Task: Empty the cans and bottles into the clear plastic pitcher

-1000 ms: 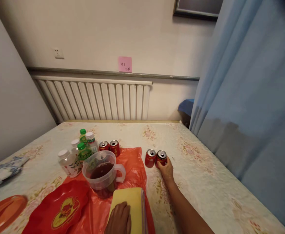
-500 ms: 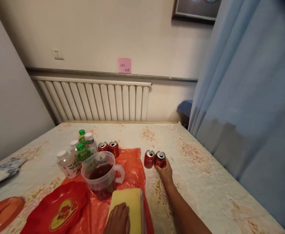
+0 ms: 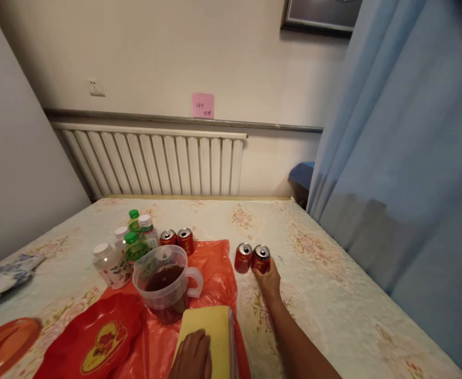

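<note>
My right hand (image 3: 269,279) is closed around the lower part of a red drink can (image 3: 261,259), which stands upright on the flowered tablecloth. Just left of it stands another red can (image 3: 243,258); both tops look opened. Lying flat on a folded yellow cloth (image 3: 210,318), my left hand (image 3: 194,352) has its fingers stretched out. Behind that cloth is a clear plastic jug (image 3: 159,295) with dark brown liquid and a handle on its right. A red plastic sheet (image 3: 215,268) lies under the jug and the cloth.
Several bottles with white and green caps (image 3: 130,238) stand behind the jug, beside two more red cans (image 3: 185,242). A scalloped red tray (image 3: 65,342) and an orange lid (image 3: 7,339) lie at left. A blue curtain (image 3: 389,184) hangs at right.
The view has shifted very slightly. Both hands and the cans keep their places, with my right hand still on the can and my left still on the cloth.
</note>
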`<action>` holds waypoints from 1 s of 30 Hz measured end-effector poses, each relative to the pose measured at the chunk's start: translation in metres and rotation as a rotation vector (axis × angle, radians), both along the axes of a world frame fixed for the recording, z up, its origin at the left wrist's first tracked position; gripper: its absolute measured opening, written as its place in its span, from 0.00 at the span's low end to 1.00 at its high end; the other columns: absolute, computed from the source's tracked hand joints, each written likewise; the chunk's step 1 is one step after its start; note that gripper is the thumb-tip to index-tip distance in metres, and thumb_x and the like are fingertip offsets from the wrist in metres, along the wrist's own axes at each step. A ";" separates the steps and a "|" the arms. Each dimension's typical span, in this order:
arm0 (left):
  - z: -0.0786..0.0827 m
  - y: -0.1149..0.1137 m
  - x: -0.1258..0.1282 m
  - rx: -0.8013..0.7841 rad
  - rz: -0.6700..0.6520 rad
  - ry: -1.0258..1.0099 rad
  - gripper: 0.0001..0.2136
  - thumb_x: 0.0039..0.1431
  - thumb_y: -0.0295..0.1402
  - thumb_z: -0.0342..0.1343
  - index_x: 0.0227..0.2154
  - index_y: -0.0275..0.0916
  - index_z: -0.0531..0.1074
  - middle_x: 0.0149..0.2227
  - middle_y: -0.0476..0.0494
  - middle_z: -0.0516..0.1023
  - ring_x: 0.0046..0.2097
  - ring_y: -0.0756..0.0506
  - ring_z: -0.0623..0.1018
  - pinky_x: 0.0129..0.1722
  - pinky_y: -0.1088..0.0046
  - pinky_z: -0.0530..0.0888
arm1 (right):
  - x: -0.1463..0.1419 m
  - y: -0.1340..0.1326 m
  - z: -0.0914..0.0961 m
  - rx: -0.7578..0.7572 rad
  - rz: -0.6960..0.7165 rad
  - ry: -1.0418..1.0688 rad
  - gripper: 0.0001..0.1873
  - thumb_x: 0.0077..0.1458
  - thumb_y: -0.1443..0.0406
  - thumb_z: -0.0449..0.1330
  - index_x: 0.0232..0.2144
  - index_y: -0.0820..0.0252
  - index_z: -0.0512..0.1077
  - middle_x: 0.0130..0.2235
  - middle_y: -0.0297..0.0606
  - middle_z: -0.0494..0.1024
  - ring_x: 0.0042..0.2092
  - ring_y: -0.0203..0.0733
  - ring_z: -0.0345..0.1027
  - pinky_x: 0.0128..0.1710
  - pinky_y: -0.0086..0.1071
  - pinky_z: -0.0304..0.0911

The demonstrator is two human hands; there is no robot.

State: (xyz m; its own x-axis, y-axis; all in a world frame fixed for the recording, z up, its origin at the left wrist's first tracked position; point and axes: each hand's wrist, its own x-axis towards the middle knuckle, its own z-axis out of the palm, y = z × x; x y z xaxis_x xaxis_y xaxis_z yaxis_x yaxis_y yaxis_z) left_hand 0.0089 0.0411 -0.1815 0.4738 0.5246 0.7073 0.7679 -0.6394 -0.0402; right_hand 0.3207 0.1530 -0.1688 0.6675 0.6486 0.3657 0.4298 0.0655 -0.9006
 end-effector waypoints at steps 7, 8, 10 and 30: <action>-0.001 0.000 0.000 0.000 0.000 -0.012 0.13 0.67 0.36 0.41 0.43 0.41 0.71 0.42 0.42 0.79 0.44 0.44 0.78 0.44 0.66 0.76 | -0.001 -0.002 0.002 -0.004 -0.005 -0.020 0.37 0.39 0.59 0.64 0.54 0.61 0.67 0.49 0.44 0.77 0.49 0.50 0.72 0.49 0.40 0.66; -0.002 0.000 -0.001 -0.001 0.002 -0.008 0.13 0.67 0.36 0.41 0.43 0.41 0.71 0.42 0.42 0.79 0.44 0.43 0.78 0.44 0.65 0.76 | 0.000 -0.002 0.002 -0.006 -0.005 -0.019 0.37 0.38 0.59 0.64 0.54 0.61 0.67 0.49 0.44 0.77 0.49 0.50 0.72 0.49 0.40 0.66; -0.002 0.000 -0.001 -0.007 0.009 -0.006 0.13 0.67 0.36 0.41 0.44 0.42 0.71 0.42 0.41 0.79 0.44 0.43 0.78 0.44 0.65 0.76 | 0.000 -0.002 0.002 -0.009 -0.004 -0.013 0.37 0.38 0.59 0.65 0.54 0.60 0.67 0.49 0.43 0.77 0.48 0.50 0.72 0.49 0.40 0.66; -0.003 -0.001 0.000 -0.036 -0.010 -0.022 0.12 0.66 0.34 0.43 0.43 0.41 0.71 0.43 0.41 0.79 0.44 0.43 0.77 0.45 0.64 0.75 | 0.000 -0.003 -0.004 0.000 0.010 0.038 0.39 0.38 0.55 0.65 0.54 0.60 0.66 0.50 0.45 0.77 0.48 0.50 0.73 0.49 0.40 0.67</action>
State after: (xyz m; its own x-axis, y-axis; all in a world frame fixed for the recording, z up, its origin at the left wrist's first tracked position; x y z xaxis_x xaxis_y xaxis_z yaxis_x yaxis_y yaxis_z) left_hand 0.0086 0.0401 -0.1844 0.4638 0.5453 0.6983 0.7616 -0.6480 0.0002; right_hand 0.3205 0.1499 -0.1729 0.6741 0.6558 0.3400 0.3946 0.0695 -0.9162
